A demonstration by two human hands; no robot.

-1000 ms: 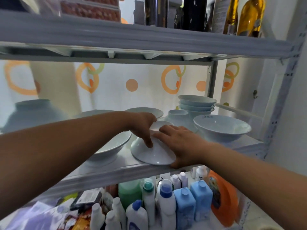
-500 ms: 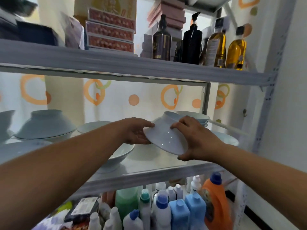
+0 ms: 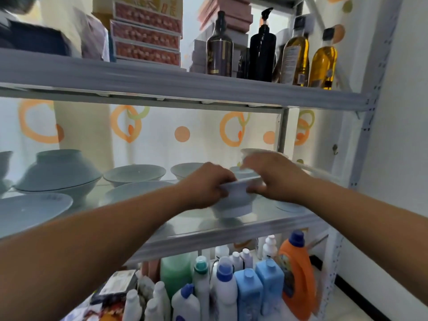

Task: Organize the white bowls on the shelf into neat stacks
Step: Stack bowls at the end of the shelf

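A white footed bowl sits upright, rim up, just above or on the glass middle shelf. My left hand grips its left rim and my right hand holds its right rim. Other white bowls stand on the shelf: an upturned bowl on a wide one at the left, a flat dish in front, two open bowls behind my left arm, and a stack partly hidden behind my right hand.
The upper shelf carries dark and oil bottles and boxes. Below, detergent bottles crowd the floor level. The metal upright and a white wall close the right side.
The bowl lay upside down on the shelf, was lifted and tilted, and now is rim up, low over the shelf. Both hands stayed on it. The camera view rose.
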